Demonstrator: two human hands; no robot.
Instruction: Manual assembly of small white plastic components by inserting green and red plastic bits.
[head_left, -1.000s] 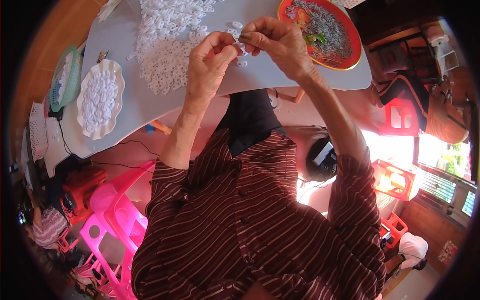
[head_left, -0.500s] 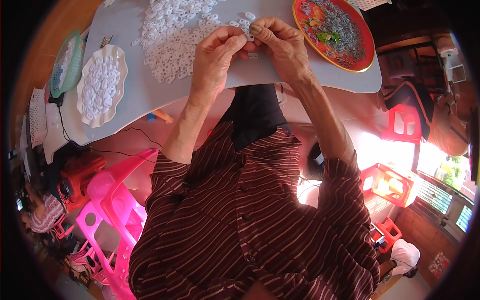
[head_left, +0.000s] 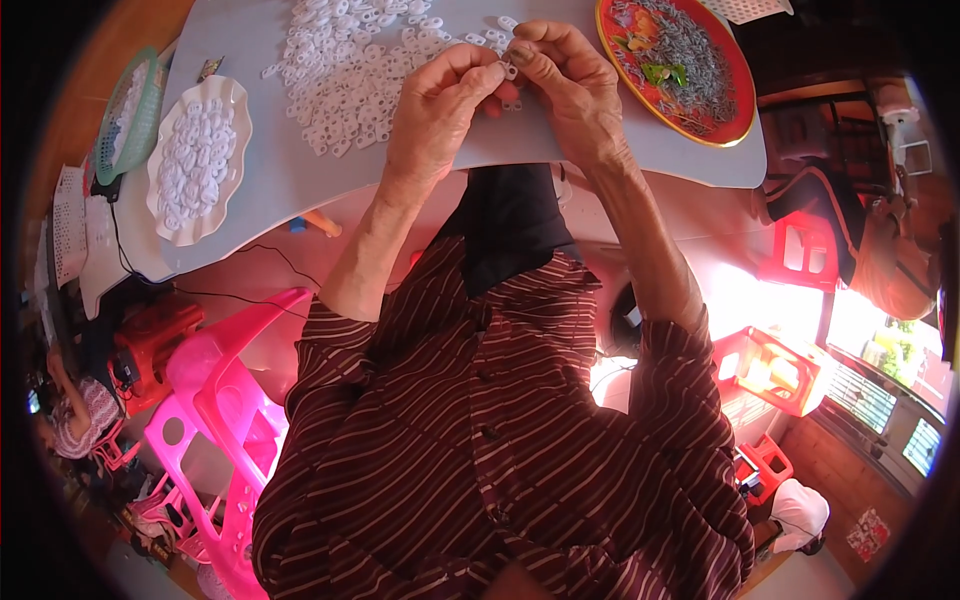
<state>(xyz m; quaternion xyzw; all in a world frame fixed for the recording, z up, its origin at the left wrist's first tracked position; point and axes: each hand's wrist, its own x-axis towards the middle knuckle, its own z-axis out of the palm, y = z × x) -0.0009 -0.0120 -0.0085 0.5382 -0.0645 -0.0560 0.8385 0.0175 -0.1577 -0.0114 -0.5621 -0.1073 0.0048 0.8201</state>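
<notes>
Up at the far edge of the pale bench (head_left: 620,150), both hands meet over 1 small white ring piece (head_left: 511,72). The left hand (head_left: 435,110) and the right hand (head_left: 570,85) have changed very little since 1 second ago; they have stayed pressed close together at the same spot, and only the view has tipped a bit, so the bench now sits higher in the picture. That makes it look like the same small job is going on, with the piece being worked between the fingertips, not put down and not swapped. The left hand is closed, with its thumb and first finger pinched on the piece from the left. The right hand is closed too, pinching the same piece from the right, so the piece sits right between the 2 sets of fingertips and touches both. What else the fingers may hide I cannot tell. Just behind the hands lies a big loose heap of white rings (head_left: 350,60), spread on the bench and very near the left hand. Off to the left, a white scalloped dish (head_left: 225,105) holds more white pieces, well apart from the hands. To the right of the right hand sits a red round tray (head_left: 735,120) with grey bits in it.
</notes>
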